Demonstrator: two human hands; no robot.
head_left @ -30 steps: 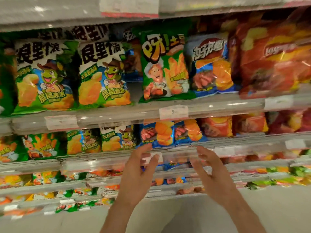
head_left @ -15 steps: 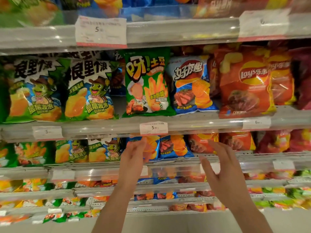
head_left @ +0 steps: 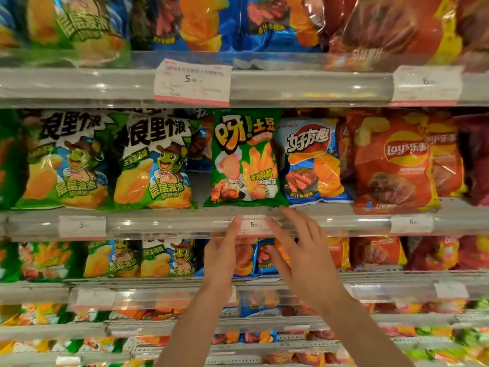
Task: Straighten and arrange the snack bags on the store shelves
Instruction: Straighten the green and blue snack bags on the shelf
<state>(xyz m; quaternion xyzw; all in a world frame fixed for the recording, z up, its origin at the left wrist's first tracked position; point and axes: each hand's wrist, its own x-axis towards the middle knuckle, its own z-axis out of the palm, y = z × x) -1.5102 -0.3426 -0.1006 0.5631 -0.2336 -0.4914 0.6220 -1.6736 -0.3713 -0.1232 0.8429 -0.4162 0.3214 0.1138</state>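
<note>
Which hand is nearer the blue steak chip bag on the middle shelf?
Right. The right hand reaches up just below the blue steak chip bag; the left hand is lower and further left, under the green fries bag.

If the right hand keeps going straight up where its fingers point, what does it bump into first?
Probably the green fries bag. The right hand has fingertips just under its bottom right corner, though depth is unclear.

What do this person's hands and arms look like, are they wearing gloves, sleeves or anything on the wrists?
Both are bare. The left hand and right hand have no gloves, and no rings show. The forearms are uncovered as far down as the picture goes: no sleeve, watch or bracelet is visible. The nails look short and unpainted.
</note>
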